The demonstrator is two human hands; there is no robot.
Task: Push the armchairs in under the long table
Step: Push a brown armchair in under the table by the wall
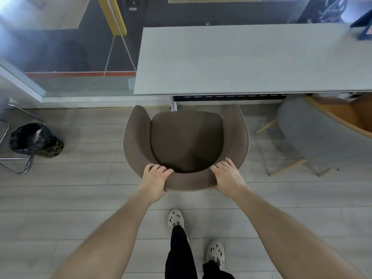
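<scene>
Gripping: left hand [156, 179] and right hand [227, 177] clasped the brown armchair [187, 141] by its backrest, frame centre;
Heading: long table [241, 57] lay straight ahead, upper frame; both hands equally near

Both bare forearms reach forward and slightly inward. The left hand [155, 179] grips the rear rim of the brown fabric armchair [187, 137], fingers curled over its top edge. The right hand [228, 176] holds the same rim, fingers over it, thumb behind.
</scene>
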